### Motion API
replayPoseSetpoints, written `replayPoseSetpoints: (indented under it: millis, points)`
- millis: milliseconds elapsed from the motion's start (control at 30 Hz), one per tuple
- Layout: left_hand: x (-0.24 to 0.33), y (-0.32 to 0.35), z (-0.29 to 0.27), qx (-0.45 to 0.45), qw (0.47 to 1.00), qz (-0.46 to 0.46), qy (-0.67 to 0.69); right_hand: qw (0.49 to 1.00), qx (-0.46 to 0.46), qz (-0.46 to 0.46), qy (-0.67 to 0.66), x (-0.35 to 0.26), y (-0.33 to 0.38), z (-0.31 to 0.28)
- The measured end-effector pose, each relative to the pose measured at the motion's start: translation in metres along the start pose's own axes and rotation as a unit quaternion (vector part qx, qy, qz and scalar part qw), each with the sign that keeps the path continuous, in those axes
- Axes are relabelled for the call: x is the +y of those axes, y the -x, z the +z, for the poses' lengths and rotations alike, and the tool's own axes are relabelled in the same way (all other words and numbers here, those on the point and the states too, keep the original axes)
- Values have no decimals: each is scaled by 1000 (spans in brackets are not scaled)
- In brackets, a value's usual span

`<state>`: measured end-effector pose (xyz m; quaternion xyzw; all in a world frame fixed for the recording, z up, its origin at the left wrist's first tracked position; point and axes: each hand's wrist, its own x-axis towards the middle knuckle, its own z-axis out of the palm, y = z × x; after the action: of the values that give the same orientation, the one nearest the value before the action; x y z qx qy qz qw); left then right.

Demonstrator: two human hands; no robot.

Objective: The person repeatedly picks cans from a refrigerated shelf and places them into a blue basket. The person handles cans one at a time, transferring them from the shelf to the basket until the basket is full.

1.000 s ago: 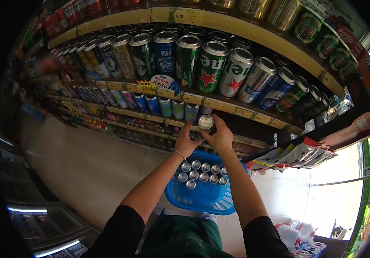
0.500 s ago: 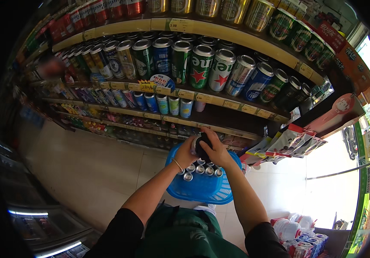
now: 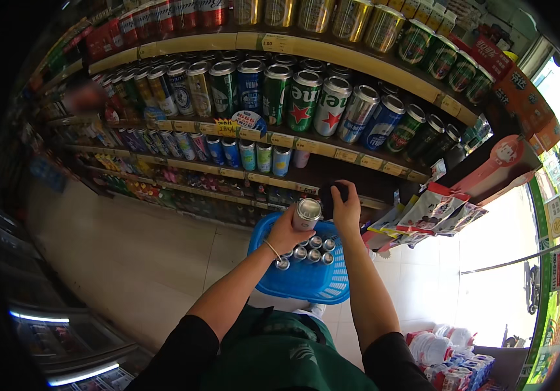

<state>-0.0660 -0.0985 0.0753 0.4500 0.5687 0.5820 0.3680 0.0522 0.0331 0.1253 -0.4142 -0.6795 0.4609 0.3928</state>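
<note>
My left hand (image 3: 285,233) is wrapped round a pale drink can (image 3: 305,219) and holds it upright, its silver top facing up. Just to the right, my right hand (image 3: 345,210) grips a bunched black cloth (image 3: 332,195), apart from the can's top. Below both hands stands a blue plastic basket (image 3: 293,285). Several silver-topped cans (image 3: 314,256) stand upright in its far half, partly hidden by my left hand and the can. In front of the hands, the lower shelf holds a row of slim cans, with a light blue can (image 3: 281,161) near its right end.
Shelves of beer cans (image 3: 306,101) rise ahead, with a price-tag rail (image 3: 293,141) along each edge. Hanging snack bags (image 3: 426,212) jut out at the right. Wrapped bottle packs (image 3: 446,355) sit on the floor at lower right. A lit glass-topped cooler (image 3: 65,332) stands at lower left.
My right hand has lifted the black cloth off the can's top and moved right and away. The can's silver top now shows. My left hand still holds the can.
</note>
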Motion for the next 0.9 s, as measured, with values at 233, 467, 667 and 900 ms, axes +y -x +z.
replayPoseSetpoints:
  millis: [233,467,667,900]
  points:
    - [28,-4,-4,27,843,-155,514,957,-243,-156,-25,-26,59,6]
    - [26,4,0,37,811,-200,549,931,-170,-247,206,-56,65,43]
    - [51,12,9,-36,805,-219,550,900,-314,190,-236,-54,-9,25]
    - [52,-7,-6,-24,915,-216,339,980,-164,87,-73,-59,-4,29]
